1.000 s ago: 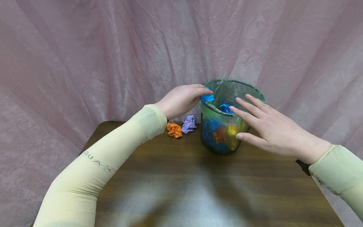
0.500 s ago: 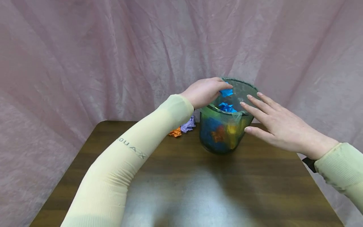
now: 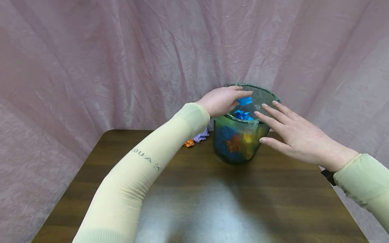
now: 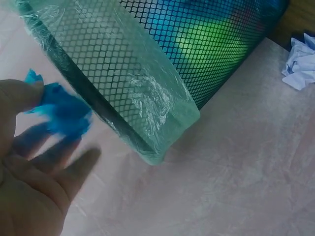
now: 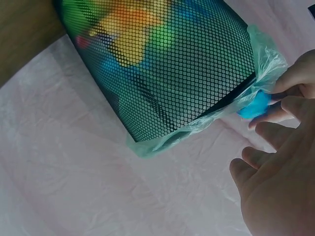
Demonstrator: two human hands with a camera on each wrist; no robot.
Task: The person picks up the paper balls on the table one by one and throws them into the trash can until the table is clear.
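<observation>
In the head view my left hand (image 3: 220,100) reaches over the left rim of a mesh wastebasket (image 3: 237,141). A crumpled ball of bright blue paper (image 4: 66,110) sits between its thumb and fingers, just above the basket's mouth; the ball is partly blurred in the left wrist view. My right hand (image 3: 296,136) is by the basket's right side, fingers spread and holding nothing. A thin green plastic bag (image 4: 167,118) lines the basket and folds over its rim. Inside lies another blue paper ball (image 3: 243,115), and orange and yellow ones show through the mesh.
The basket stands at the back of a brown wooden table (image 3: 200,189). Left of it lie a purple paper ball (image 3: 202,135) and an orange paper ball (image 3: 189,143), partly hidden by the left sleeve. A pink curtain (image 3: 170,50) hangs behind.
My left hand has moved right, from the basket's left rim to over its mouth, bringing the blue paper ball along. The left sleeve now covers part of the orange ball. My right hand has shifted slightly.
</observation>
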